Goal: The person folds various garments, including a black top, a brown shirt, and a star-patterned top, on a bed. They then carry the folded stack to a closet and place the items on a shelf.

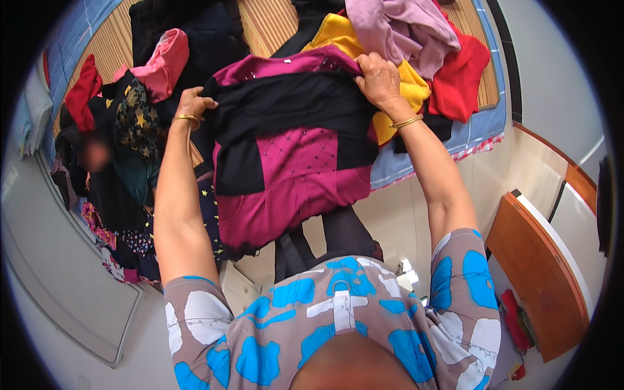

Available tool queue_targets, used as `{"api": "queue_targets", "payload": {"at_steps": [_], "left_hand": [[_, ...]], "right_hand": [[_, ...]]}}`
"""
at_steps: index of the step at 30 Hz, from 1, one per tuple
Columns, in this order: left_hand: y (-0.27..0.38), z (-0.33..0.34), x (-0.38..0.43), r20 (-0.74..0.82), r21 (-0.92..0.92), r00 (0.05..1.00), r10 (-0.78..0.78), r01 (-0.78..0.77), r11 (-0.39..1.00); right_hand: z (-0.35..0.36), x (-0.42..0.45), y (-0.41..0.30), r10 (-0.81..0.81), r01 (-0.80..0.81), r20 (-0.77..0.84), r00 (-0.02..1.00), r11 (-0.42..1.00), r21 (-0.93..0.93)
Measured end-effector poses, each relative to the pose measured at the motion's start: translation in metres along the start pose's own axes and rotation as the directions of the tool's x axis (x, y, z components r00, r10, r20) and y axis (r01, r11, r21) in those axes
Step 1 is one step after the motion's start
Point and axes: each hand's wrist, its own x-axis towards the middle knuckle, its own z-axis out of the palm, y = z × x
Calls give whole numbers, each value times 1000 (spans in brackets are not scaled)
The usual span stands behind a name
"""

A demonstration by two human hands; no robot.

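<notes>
A magenta and black long-sleeved top (297,151) lies spread before me, its lower part hanging over the bed's near edge. Black sleeves are folded across its front, below the magenta neckline. My right hand (379,80) grips the top at its upper right shoulder. At the upper left shoulder is my left hand (195,104), with its thumb and fingers at the black cloth; how firmly it holds the edge cannot be told. Each wrist wears a gold-coloured bangle. Right of the top lie a yellow garment (414,87), a mauve garment (404,34) and a red garment (456,80).
A bed with a striped mat (268,24) and a blue sheet (390,168) bears the clothes. Pink (163,66), red and star-patterned black garments (139,114) are heaped at the left. An orange-brown wooden door (538,278) stands at the right.
</notes>
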Motion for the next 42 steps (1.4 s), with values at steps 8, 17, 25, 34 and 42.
{"api": "queue_targets", "payload": {"at_steps": [8,17,25,34,42], "left_hand": [[12,-36,-55,25,183,903,428,-426,886],[13,-46,-236,-86,-231,807,585,-587,776],[35,-71,-383,16,-96,618,786,-782,616],[151,-87,-302,77,-45,576,814,-814,580],[190,-35,-154,-30,-122,540,841,-837,533]], "right_hand": [[-20,-39,-3,-134,149,-129,983,982,117],[-148,-144,-41,30,16,-84,996,861,508],[-294,-236,-92,-5,-45,83,997,806,590],[-342,-163,-9,-99,98,-16,995,917,387],[-255,-78,56,-62,96,-109,992,935,341]]}}
